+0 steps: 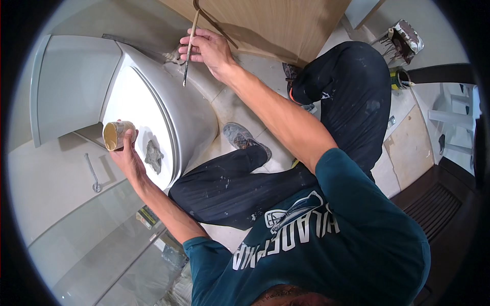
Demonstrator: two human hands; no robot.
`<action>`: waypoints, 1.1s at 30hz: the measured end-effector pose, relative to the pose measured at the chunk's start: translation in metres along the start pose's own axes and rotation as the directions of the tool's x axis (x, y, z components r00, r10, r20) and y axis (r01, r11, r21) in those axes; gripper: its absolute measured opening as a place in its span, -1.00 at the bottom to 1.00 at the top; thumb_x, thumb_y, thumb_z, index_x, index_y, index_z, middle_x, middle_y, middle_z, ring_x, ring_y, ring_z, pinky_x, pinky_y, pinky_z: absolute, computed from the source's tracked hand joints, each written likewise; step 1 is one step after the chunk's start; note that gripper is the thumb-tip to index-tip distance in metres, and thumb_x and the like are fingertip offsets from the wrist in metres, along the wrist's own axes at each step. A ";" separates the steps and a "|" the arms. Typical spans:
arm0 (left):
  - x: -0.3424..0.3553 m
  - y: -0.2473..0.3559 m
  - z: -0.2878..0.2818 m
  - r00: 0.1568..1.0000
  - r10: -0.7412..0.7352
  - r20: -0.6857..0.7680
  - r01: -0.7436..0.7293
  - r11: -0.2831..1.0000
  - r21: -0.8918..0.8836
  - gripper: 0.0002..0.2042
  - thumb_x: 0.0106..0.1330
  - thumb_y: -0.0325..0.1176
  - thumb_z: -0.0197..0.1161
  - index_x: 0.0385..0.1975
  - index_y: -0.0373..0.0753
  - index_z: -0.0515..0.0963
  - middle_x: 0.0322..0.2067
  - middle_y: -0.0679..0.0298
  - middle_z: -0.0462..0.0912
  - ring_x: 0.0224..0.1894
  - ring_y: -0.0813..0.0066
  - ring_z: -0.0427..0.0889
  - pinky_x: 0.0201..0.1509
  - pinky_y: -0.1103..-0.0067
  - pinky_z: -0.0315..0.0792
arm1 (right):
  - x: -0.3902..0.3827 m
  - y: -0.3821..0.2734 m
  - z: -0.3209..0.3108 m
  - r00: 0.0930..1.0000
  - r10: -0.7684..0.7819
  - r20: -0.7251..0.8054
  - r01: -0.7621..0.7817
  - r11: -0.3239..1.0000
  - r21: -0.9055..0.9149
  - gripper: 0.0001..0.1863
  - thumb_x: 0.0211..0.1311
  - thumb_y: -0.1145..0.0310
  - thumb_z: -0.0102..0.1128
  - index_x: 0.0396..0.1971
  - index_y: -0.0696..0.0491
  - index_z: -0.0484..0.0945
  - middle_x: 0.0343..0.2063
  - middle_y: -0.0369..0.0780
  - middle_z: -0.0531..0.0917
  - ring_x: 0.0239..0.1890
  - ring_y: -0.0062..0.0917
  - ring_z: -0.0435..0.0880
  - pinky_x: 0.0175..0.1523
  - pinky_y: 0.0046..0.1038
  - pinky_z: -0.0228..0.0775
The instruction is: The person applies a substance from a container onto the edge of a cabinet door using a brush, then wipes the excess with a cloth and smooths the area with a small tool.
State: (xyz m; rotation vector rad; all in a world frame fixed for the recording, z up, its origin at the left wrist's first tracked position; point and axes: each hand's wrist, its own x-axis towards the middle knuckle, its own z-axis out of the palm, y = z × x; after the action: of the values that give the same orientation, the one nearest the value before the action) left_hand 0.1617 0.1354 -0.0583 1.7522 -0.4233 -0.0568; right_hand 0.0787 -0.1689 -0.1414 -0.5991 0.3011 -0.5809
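Note:
My left hand (128, 157) is wrapped round a small cup (124, 130) with a light tan inside, tilted above the white toilet lid (138, 102). Between the fingers of my right hand (214, 53) is a thin paintbrush (194, 28) with a wooden handle. Its dark tip points down, away from the cup and just beyond the toilet's far side, near the wooden panel (275, 25). A crumpled grey rag (153, 156) lies on the lid, close to my left wrist. How much the cup holds I cannot make out.
My bent legs and shoes (240, 136) rest on the tiled floor. At the upper right are a paint-stained tray (410, 38) and a small can (396, 79). A dark slatted wooden piece (431, 211) stands at right, glass panels (84, 255) at lower left, a metal wall fitting (92, 172) near the toilet.

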 end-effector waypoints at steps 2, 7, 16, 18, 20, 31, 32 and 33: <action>0.000 0.000 0.000 1.000 -0.001 -0.001 0.001 1.000 -0.001 -0.38 0.25 -0.45 0.47 0.29 -0.39 0.37 0.20 0.05 0.51 0.17 0.25 0.57 0.13 0.35 0.62 | 0.003 -0.002 0.003 1.000 -0.012 0.009 0.012 1.000 -0.004 -0.58 0.47 0.44 0.05 0.24 0.29 0.38 -0.02 -0.01 0.65 -0.10 -0.32 0.74 0.02 -0.29 0.72; -0.001 0.002 0.001 1.000 -0.005 -0.010 0.005 1.000 -0.018 -0.40 0.27 -0.47 0.46 0.29 -0.40 0.36 0.23 0.05 0.50 0.17 0.26 0.57 0.14 0.34 0.62 | -0.002 -0.002 0.000 0.999 -0.014 0.035 0.014 1.000 -0.002 -0.59 0.47 0.45 0.05 0.22 0.29 0.40 -0.02 0.00 0.65 -0.09 -0.31 0.74 0.01 -0.28 0.72; 0.000 0.000 0.000 1.000 -0.001 -0.005 0.001 1.000 -0.012 -0.37 0.25 -0.44 0.47 0.31 -0.40 0.35 0.21 0.04 0.51 0.17 0.23 0.57 0.14 0.34 0.62 | 0.005 -0.001 -0.001 1.000 0.017 0.022 -0.017 1.000 0.015 -0.59 0.47 0.45 0.06 0.22 0.29 0.40 -0.02 0.00 0.65 -0.09 -0.32 0.74 0.03 -0.27 0.72; 0.000 0.000 0.000 1.000 -0.007 -0.002 0.007 1.000 -0.002 -0.37 0.25 -0.44 0.47 0.30 -0.40 0.36 0.21 0.04 0.51 0.17 0.23 0.57 0.14 0.35 0.62 | 0.004 -0.002 0.001 0.999 0.007 0.034 -0.007 1.000 0.010 -0.59 0.47 0.45 0.06 0.23 0.30 0.39 -0.01 0.00 0.64 -0.09 -0.31 0.74 0.04 -0.27 0.72; 0.001 -0.001 -0.001 1.000 -0.006 -0.003 0.006 1.000 0.001 -0.36 0.24 -0.44 0.47 0.30 -0.40 0.36 0.21 0.04 0.51 0.17 0.23 0.57 0.14 0.35 0.63 | 0.000 -0.001 -0.001 0.998 -0.022 0.059 0.022 1.000 0.003 -0.58 0.46 0.45 0.06 0.23 0.30 0.39 -0.01 0.00 0.64 -0.09 -0.31 0.74 0.03 -0.27 0.72; 0.002 -0.003 -0.002 1.000 -0.008 0.005 0.008 1.000 0.011 -0.36 0.24 -0.42 0.49 0.30 -0.40 0.36 0.21 0.04 0.51 0.17 0.24 0.57 0.13 0.35 0.63 | 0.004 0.004 0.001 1.000 -0.004 0.026 0.004 1.000 -0.005 -0.58 0.46 0.45 0.05 0.24 0.31 0.38 -0.03 0.01 0.65 -0.09 -0.31 0.74 0.01 -0.27 0.73; 0.003 -0.003 -0.002 1.000 -0.007 0.005 0.007 1.000 0.011 -0.36 0.24 -0.42 0.49 0.30 -0.40 0.36 0.21 0.04 0.51 0.17 0.23 0.57 0.14 0.35 0.63 | 0.002 0.005 0.000 1.000 -0.011 0.029 0.011 1.000 -0.007 -0.58 0.46 0.45 0.05 0.24 0.31 0.38 -0.04 0.01 0.65 -0.09 -0.31 0.74 0.01 -0.27 0.73; 0.002 -0.002 -0.001 1.000 -0.006 0.006 0.006 1.000 0.011 -0.36 0.24 -0.42 0.49 0.30 -0.40 0.36 0.21 0.04 0.51 0.17 0.23 0.57 0.14 0.35 0.62 | 0.001 0.005 -0.001 1.000 -0.003 0.018 0.003 1.000 -0.003 -0.58 0.46 0.44 0.06 0.24 0.30 0.39 -0.04 0.00 0.65 -0.09 -0.31 0.74 0.01 -0.28 0.73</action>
State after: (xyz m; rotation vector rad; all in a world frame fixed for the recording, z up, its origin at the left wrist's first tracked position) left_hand 0.1649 0.1363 -0.0595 1.7650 -0.4238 -0.0642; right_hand 0.0815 -0.1668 -0.1455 -0.6078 0.2843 -0.5778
